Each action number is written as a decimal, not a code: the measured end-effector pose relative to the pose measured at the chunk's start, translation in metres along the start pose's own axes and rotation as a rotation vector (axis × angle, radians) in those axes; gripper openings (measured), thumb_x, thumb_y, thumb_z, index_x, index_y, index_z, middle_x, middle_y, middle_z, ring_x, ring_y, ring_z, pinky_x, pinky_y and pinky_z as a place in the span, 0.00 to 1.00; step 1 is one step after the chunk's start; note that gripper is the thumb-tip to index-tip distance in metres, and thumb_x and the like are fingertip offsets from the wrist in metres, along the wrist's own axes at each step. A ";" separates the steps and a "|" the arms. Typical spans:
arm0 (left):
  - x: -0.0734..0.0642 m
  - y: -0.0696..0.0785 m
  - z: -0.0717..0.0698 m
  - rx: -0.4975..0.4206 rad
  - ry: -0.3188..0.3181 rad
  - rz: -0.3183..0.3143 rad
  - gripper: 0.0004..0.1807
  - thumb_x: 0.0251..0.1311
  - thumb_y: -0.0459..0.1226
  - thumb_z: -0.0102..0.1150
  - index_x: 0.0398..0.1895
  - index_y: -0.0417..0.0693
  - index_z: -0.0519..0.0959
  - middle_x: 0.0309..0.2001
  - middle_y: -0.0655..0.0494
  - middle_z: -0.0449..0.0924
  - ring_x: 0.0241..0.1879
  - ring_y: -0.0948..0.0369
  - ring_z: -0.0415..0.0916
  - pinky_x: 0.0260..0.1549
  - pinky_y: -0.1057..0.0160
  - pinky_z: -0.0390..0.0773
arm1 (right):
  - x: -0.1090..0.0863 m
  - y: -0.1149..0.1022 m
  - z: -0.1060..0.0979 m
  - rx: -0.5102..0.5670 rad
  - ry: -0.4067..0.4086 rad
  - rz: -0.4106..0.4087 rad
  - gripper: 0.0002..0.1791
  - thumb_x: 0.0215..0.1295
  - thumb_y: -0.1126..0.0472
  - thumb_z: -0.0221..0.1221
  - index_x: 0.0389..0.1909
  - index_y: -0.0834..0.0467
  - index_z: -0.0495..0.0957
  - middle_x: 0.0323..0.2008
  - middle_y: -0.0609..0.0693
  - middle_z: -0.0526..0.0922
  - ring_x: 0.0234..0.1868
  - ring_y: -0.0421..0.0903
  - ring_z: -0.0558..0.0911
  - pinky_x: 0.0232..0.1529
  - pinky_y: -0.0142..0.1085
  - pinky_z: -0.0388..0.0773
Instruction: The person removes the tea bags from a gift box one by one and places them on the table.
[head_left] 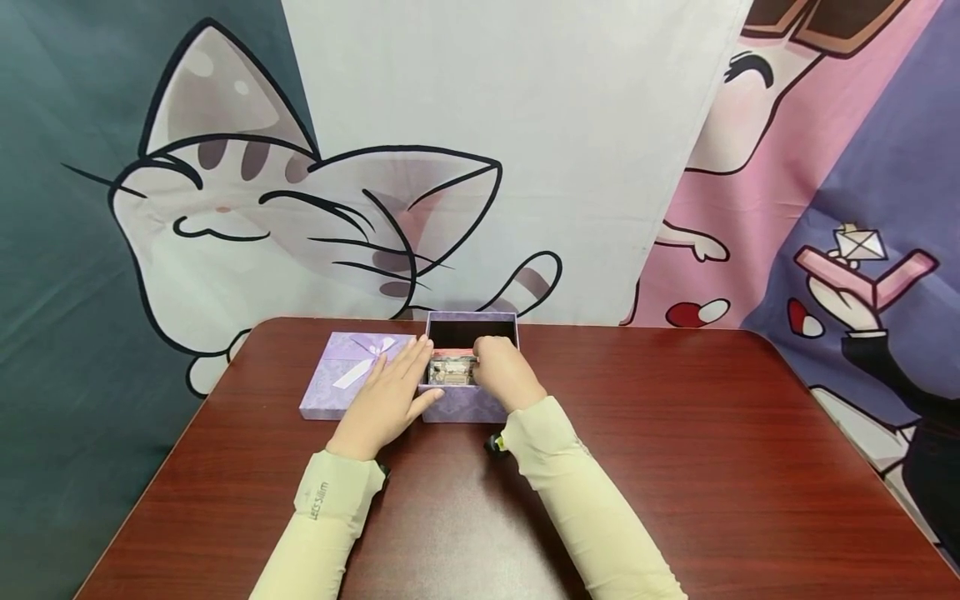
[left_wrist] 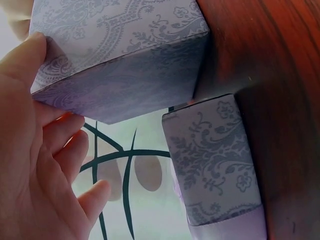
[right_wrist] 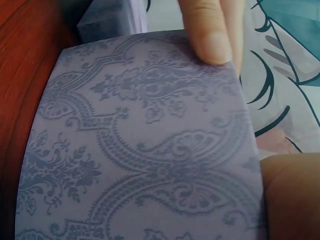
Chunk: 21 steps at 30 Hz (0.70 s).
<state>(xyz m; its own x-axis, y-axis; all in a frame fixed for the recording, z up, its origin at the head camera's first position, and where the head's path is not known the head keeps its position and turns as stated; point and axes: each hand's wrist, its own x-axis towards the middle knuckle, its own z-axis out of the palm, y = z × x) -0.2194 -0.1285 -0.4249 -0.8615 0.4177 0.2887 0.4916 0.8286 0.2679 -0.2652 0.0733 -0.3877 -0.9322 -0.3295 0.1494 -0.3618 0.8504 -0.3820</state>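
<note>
An uncovered purple patterned gift box (head_left: 465, 406) stands near the table's far edge, its inside dark. My left hand (head_left: 387, 402) lies against its left side with fingers extended, and the thumb touches the front wall by the rim. The left wrist view shows that thumb (left_wrist: 31, 57) at the box's front corner. Inside the box, toward the front, sits a clear see-through package (head_left: 452, 372) with a reddish strip behind it. My right hand (head_left: 506, 372) reaches over the front rim with curled fingers and grips the package's right end; its fingertips are hidden.
The matching purple lid (head_left: 327, 392), with a pale ribbon bow (head_left: 375, 348), lies on the table just left of the box, partly behind my left hand. The brown wooden table (head_left: 675, 467) reaches back to a cartoon-printed cloth (head_left: 600, 125).
</note>
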 end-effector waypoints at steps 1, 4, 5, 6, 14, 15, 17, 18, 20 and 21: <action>0.000 0.000 0.000 -0.001 -0.002 -0.001 0.41 0.73 0.54 0.52 0.79 0.39 0.57 0.79 0.46 0.54 0.78 0.50 0.51 0.72 0.36 0.52 | 0.000 0.000 0.001 -0.004 0.000 0.002 0.15 0.54 0.76 0.61 0.16 0.58 0.71 0.18 0.48 0.72 0.22 0.44 0.65 0.24 0.35 0.66; 0.000 0.000 0.000 -0.007 -0.005 -0.002 0.41 0.73 0.54 0.52 0.79 0.40 0.56 0.79 0.46 0.53 0.78 0.50 0.51 0.73 0.36 0.52 | 0.000 0.000 0.002 0.005 0.004 0.018 0.13 0.55 0.75 0.61 0.16 0.59 0.73 0.18 0.49 0.74 0.22 0.44 0.66 0.24 0.36 0.67; 0.000 0.001 0.000 -0.008 -0.006 -0.002 0.41 0.73 0.54 0.52 0.79 0.40 0.56 0.79 0.47 0.53 0.78 0.50 0.51 0.73 0.36 0.52 | 0.000 0.000 0.003 0.013 0.008 0.022 0.11 0.55 0.75 0.61 0.18 0.60 0.76 0.19 0.49 0.76 0.22 0.44 0.67 0.25 0.36 0.69; 0.000 0.001 -0.001 -0.009 -0.007 -0.002 0.41 0.74 0.54 0.52 0.80 0.40 0.56 0.79 0.47 0.53 0.78 0.50 0.52 0.73 0.36 0.52 | 0.000 0.000 0.003 0.022 0.013 0.023 0.08 0.55 0.75 0.62 0.21 0.62 0.78 0.21 0.50 0.78 0.23 0.44 0.69 0.26 0.37 0.71; 0.000 0.000 0.000 -0.013 -0.003 0.002 0.41 0.73 0.54 0.52 0.79 0.39 0.57 0.79 0.46 0.54 0.78 0.50 0.52 0.72 0.36 0.52 | -0.002 0.002 0.006 0.071 0.064 -0.018 0.06 0.55 0.76 0.63 0.30 0.65 0.86 0.32 0.55 0.87 0.34 0.49 0.84 0.38 0.42 0.83; 0.000 0.001 -0.001 -0.016 -0.005 0.001 0.41 0.73 0.54 0.52 0.79 0.40 0.57 0.79 0.46 0.54 0.78 0.51 0.52 0.72 0.36 0.52 | -0.002 0.002 0.006 0.079 0.066 -0.021 0.05 0.56 0.75 0.64 0.29 0.64 0.86 0.32 0.55 0.87 0.35 0.50 0.85 0.39 0.42 0.83; 0.000 0.000 0.000 -0.020 -0.005 0.000 0.41 0.73 0.55 0.52 0.79 0.40 0.57 0.79 0.46 0.54 0.78 0.50 0.52 0.72 0.36 0.52 | -0.002 0.003 0.006 0.094 0.068 -0.024 0.05 0.58 0.74 0.65 0.27 0.63 0.86 0.30 0.54 0.87 0.34 0.50 0.84 0.37 0.42 0.83; 0.000 0.000 0.000 -0.021 -0.006 -0.001 0.41 0.73 0.55 0.52 0.79 0.40 0.57 0.79 0.46 0.54 0.78 0.50 0.52 0.72 0.36 0.52 | -0.002 0.003 0.006 0.096 0.071 -0.026 0.05 0.58 0.74 0.65 0.27 0.62 0.85 0.30 0.54 0.86 0.34 0.50 0.84 0.37 0.41 0.82; 0.000 0.000 0.000 -0.023 -0.008 -0.001 0.41 0.73 0.55 0.52 0.79 0.40 0.56 0.79 0.46 0.53 0.78 0.50 0.52 0.73 0.36 0.52 | -0.003 0.004 0.006 0.094 0.079 -0.027 0.07 0.59 0.73 0.65 0.25 0.60 0.83 0.28 0.52 0.83 0.33 0.49 0.81 0.36 0.40 0.80; 0.000 0.000 0.000 -0.026 -0.009 -0.003 0.41 0.73 0.55 0.52 0.79 0.40 0.56 0.79 0.46 0.53 0.78 0.50 0.52 0.73 0.36 0.52 | -0.003 0.004 0.006 0.097 0.082 -0.025 0.08 0.60 0.73 0.65 0.24 0.59 0.82 0.28 0.52 0.82 0.33 0.48 0.80 0.36 0.39 0.79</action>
<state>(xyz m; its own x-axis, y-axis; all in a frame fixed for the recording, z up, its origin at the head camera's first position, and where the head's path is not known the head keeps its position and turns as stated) -0.2196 -0.1284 -0.4252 -0.8638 0.4191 0.2795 0.4924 0.8198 0.2925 -0.2636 0.0754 -0.3957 -0.9213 -0.3120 0.2322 -0.3868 0.7976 -0.4629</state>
